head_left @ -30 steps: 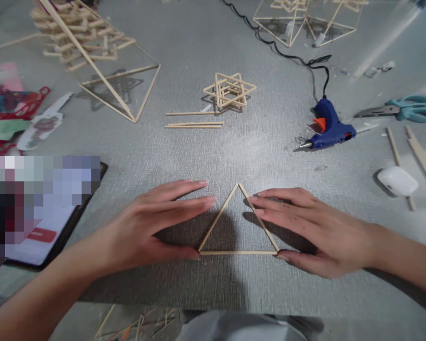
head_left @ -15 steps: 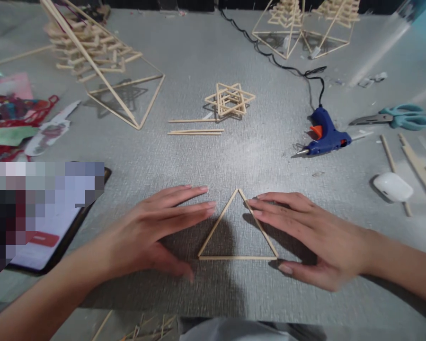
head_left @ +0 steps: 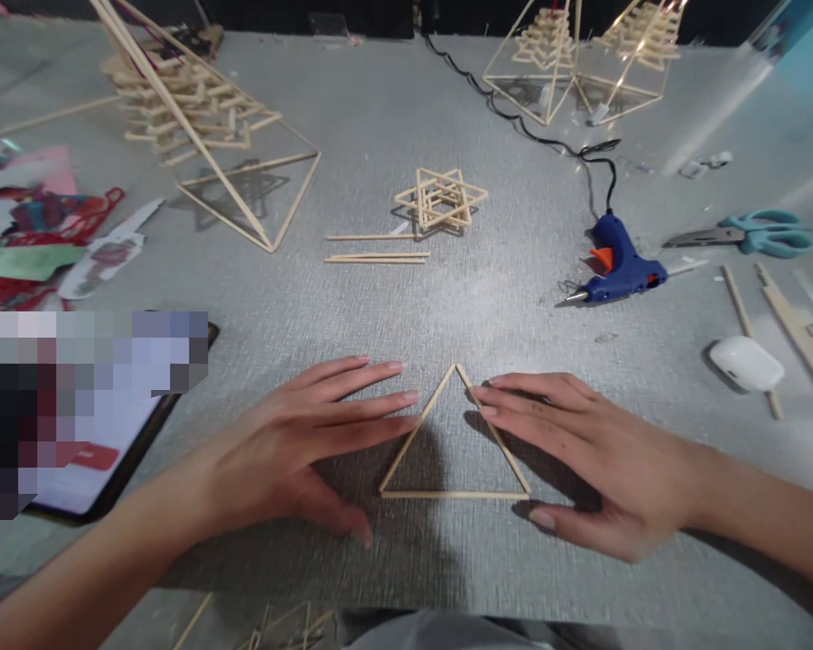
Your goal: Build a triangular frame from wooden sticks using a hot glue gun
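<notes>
Three thin wooden sticks form a triangle (head_left: 455, 495) flat on the grey table, its point facing away from me. My left hand (head_left: 298, 438) is spread at the triangle's left side, a fingertip at the left stick. On the other side my right hand (head_left: 583, 451) has its fingers apart, fingertips at the right stick and thumb near the lower right corner. Neither hand holds anything. Beyond them lie several loose sticks (head_left: 378, 259) and a star-shaped stick frame (head_left: 445, 200).
A blue glue gun (head_left: 616, 262) with a black cord, scissors (head_left: 776, 235) and a white case (head_left: 746, 364) are at right. Phone (head_left: 108, 451), scraps (head_left: 33, 262) and a tall stick frame (head_left: 271, 244) are at left. Two stick frames (head_left: 547, 117) stand at the back right.
The fingers of my left hand have spread a little and one now reaches the left stick. The whole view has shifted slightly. My right hand has stayed nearly still.
</notes>
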Motion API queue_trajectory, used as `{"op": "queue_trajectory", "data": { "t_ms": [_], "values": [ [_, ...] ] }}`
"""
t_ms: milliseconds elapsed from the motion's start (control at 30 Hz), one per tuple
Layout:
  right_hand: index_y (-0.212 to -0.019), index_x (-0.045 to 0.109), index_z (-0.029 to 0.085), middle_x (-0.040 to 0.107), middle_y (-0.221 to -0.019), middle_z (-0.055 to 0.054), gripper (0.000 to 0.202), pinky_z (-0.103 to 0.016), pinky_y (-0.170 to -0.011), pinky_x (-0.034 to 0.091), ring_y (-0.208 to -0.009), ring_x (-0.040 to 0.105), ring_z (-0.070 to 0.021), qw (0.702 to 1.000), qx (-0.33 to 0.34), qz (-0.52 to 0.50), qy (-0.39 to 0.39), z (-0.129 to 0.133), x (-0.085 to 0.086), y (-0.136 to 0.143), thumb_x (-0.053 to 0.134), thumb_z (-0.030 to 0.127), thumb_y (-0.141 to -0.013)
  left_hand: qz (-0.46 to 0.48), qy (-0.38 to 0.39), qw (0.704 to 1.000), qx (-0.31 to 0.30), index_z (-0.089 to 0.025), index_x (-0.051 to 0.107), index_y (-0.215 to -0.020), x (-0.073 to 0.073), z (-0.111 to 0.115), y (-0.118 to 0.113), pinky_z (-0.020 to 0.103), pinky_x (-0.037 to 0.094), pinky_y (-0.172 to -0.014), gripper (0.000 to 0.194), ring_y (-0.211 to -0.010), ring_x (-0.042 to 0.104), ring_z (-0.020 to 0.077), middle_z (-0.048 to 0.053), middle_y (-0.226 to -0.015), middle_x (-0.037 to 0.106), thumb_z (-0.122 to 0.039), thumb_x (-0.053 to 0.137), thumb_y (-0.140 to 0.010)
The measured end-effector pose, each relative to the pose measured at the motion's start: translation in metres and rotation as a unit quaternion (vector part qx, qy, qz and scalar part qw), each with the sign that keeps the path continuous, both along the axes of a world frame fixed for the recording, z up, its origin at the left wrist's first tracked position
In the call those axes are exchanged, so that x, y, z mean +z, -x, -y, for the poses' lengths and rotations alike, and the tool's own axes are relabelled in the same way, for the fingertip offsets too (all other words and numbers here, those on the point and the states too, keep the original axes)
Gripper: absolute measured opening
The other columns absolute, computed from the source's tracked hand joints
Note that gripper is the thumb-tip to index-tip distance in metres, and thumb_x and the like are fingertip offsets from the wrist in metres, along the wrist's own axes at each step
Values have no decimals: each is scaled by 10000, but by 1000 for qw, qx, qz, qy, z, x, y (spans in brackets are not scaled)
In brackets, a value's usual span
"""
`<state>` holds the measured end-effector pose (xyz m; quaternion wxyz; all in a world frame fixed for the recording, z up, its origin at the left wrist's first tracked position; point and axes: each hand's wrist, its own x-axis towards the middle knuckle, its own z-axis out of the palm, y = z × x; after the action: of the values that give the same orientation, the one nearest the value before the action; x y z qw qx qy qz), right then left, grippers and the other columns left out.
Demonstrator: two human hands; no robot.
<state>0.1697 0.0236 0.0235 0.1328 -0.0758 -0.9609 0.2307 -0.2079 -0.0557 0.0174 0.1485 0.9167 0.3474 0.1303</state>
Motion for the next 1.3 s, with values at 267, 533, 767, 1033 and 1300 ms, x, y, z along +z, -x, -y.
{"op": "queue_trajectory", "data": {
  "t_ms": [267, 533, 767, 1033, 1300],
  "values": [
    [-1721, 285, 97, 504, -1704, -201, 874, -523, -1279, 434, -1656, 361, -304, 1000, -1, -4, 13, 1, -1, 0, 653, 380, -981, 8, 27, 1000, 6, -402, 435, -1691, 1, 0, 2, 507, 290, -1377, 971, -1573, 516, 325, 63, -1601, 647, -790, 783, -872],
    [-1703, 309, 85, 491, -1714, -200, 843, -514, -1281, 434, -1659, 356, -300, 1000, 2, 5, -2, 0, 0, 0, 644, 399, -996, 7, 18, 1000, 9, -376, 457, -1684, 1, 1, 2, 520, 305, -1374, 973, -1575, 514, 335, 83, -1611, 635, -779, 798, -867],
    [-1710, 306, 90, 487, -1715, -206, 852, -530, -1279, 432, -1655, 364, -314, 1000, 0, 7, 2, 0, 0, 0, 644, 407, -995, -8, 28, 1000, 9, -388, 506, -1654, 1, 1, 2, 512, 276, -1385, 931, -1584, 501, 333, 59, -1589, 660, -819, 762, -869],
    [-1747, 250, 112, 494, -1711, -205, 907, -543, -1280, 429, -1651, 367, -324, 1000, 1, 0, 18, 1, 0, 1, 657, 395, -988, -4, 19, 1000, 12, -384, 465, -1679, 1, 1, 1, 508, 304, -1373, 974, -1586, 498, 336, 68, -1631, 617, -803, 782, -858],
    [-1721, 283, 92, 485, -1714, -212, 870, -543, -1279, 430, -1655, 364, -325, 1000, 4, 5, 9, 0, 0, 1, 648, 400, -994, 11, 39, 999, 7, -408, 429, -1692, 0, 1, 2, 569, 302, -1375, 1004, -1592, 488, 354, 62, -1596, 650, -761, 834, -843]
  ]
}}
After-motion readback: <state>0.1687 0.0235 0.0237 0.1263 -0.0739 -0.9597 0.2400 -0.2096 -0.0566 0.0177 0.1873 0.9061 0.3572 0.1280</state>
